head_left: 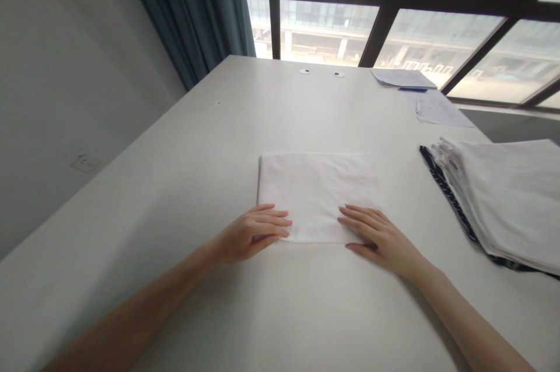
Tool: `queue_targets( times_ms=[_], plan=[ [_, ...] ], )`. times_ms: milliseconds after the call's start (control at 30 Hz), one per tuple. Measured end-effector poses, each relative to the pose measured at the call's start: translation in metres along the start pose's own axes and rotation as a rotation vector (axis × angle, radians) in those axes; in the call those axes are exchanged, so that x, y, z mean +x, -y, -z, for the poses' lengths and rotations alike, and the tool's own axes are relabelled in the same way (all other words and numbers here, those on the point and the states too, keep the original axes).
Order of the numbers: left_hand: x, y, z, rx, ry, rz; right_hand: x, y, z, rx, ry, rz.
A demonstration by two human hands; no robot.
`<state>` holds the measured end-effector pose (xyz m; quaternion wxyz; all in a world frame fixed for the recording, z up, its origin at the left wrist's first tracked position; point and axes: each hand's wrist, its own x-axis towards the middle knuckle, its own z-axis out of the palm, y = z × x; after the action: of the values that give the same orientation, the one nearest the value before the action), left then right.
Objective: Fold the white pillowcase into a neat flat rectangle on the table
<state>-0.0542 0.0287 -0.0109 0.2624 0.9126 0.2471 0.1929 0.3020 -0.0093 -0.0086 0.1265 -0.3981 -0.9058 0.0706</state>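
Note:
A white cloth [317, 185], folded into a flat rectangle, lies in the middle of the white table [306, 308]. My left hand [258, 229] rests on its near left corner, fingers stretched out flat and pointing right. On the near right corner lies my right hand [371, 235], its fingers extended over the fabric and its thumb low by the near edge. Neither hand grips the cloth. Slight creases run across its right half.
To the right sits a stack of white cloths [516, 203] on a dark patterned cloth [455, 203]. Papers [405, 78] and a blue pen [412, 90] lie at the far right. Beyond the table are windows [328, 28] and a blue curtain [196, 10]; a wall [65, 69] stands left.

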Motion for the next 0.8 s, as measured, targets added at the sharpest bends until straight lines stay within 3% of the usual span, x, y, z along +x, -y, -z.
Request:
queue_targets(
  times_ms=[467, 667, 800],
  plan=[
    [0.0023, 0.0012, 0.0055, -0.262, -0.103, 0.031, 0.0003, -0.0024, -0.0006, 0.064, -0.073, 0.030],
    [0.0021, 0.0053, -0.0004, -0.183, -0.097, 0.034, -0.0003, -0.0030, 0.0003, 0.108, -0.063, 0.022],
    [0.0013, 0.0032, -0.0021, -0.044, -0.018, 0.038, -0.0004, -0.0039, -0.0005, 0.128, -0.067, 0.017]
  ],
)
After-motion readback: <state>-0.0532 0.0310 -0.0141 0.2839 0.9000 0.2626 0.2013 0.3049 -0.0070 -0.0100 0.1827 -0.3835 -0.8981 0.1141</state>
